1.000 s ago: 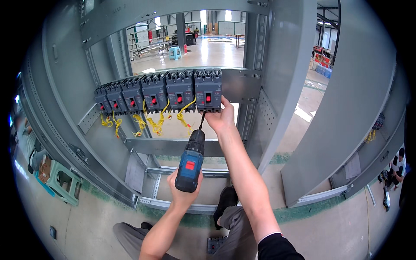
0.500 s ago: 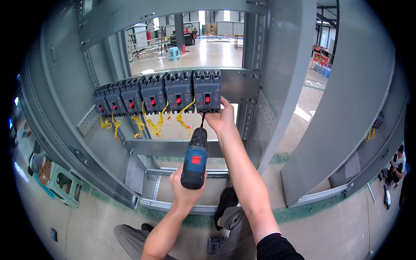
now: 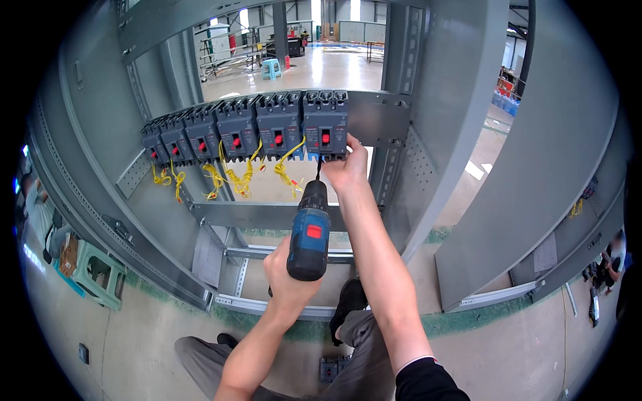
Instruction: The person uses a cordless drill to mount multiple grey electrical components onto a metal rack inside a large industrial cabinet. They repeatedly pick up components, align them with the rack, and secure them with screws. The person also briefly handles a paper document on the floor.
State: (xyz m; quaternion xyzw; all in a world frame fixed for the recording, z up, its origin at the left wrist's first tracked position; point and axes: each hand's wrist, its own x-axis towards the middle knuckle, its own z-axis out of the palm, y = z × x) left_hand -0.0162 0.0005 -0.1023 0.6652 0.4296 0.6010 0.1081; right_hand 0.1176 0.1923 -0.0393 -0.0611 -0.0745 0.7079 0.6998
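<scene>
My left hand (image 3: 287, 277) is wrapped around the grip of a blue and black cordless drill (image 3: 311, 234). The drill points upward, and its long thin bit reaches the underside of the rightmost circuit breaker (image 3: 326, 127). That breaker is dark grey with a red toggle. My right hand (image 3: 350, 167) grips its lower right corner, fingers partly hidden behind it. Leftward along the same crossbar runs a row of several similar breakers (image 3: 237, 130), with coiled yellow wires (image 3: 241, 182) dangling below. Where the bit tip meets the breaker is too small to make out.
A grey metal cabinet frame surrounds my arms, with a side panel (image 3: 461, 100) at right and a lower crossbar (image 3: 267, 215) below the drill. Another breaker (image 3: 329, 369) lies on the floor by my legs. A green stool (image 3: 98, 275) stands left; a person (image 3: 612, 260) is at far right.
The breakers and the crossbar sit higher in the picture. The drill and both hands have shifted slightly up and right in the picture, with the bit still under the same breaker.
</scene>
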